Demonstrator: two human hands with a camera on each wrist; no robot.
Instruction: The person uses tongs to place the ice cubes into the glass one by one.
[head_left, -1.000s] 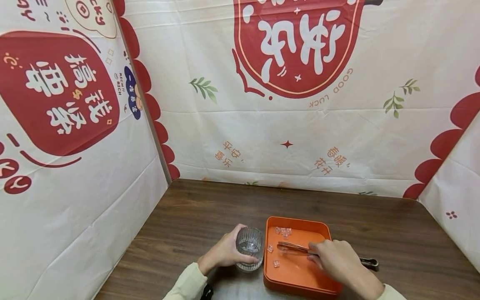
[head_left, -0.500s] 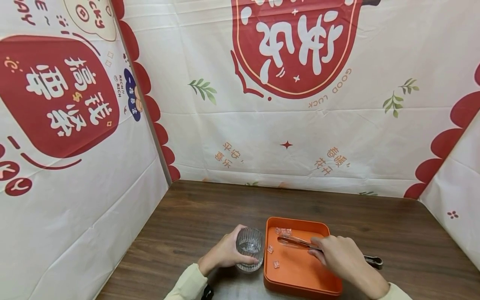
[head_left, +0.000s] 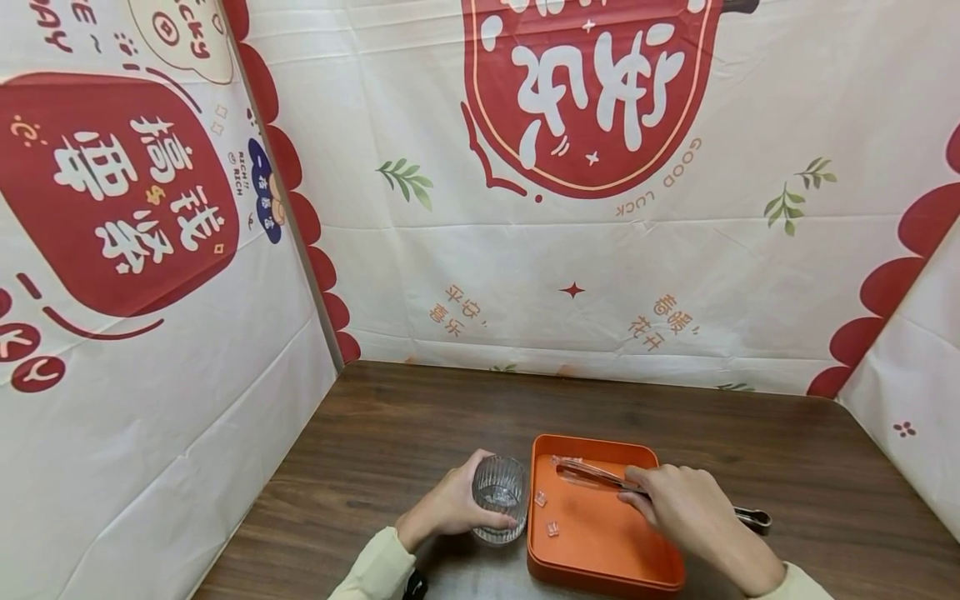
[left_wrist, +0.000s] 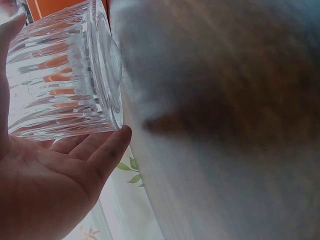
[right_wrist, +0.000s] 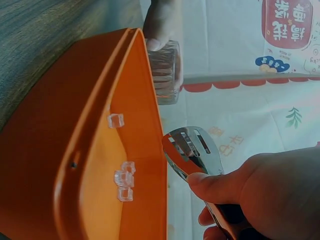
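Note:
My left hand (head_left: 453,500) grips a clear ribbed drinking glass (head_left: 498,486) at its side, just left of an orange tray (head_left: 600,575). In the left wrist view the fingers curve round the ribbed wall of the glass (left_wrist: 55,75). Metal tongs (head_left: 596,476) are held by my right hand (head_left: 686,508), their tips over the far left part of the tray. The right wrist view shows the tongs' slotted head (right_wrist: 192,147) with no cube seen between its arms. Small clear cubes (head_left: 552,528) lie in the tray; a cluster of cubes (right_wrist: 125,180) is partly covered by the tongs in the head view.
A dark wooden table (head_left: 420,417) carries the tray and glass. Printed white cloth (head_left: 495,258) hangs behind it and at both sides. The tray's raised rim (head_left: 534,467) stands between the glass and the cubes. A black object (head_left: 415,585) shows by the left sleeve.
The right hand and tongs have shifted a little right and toward the tray's far side, so the tips now overlap the cube cluster. The left hand and glass stay in place.

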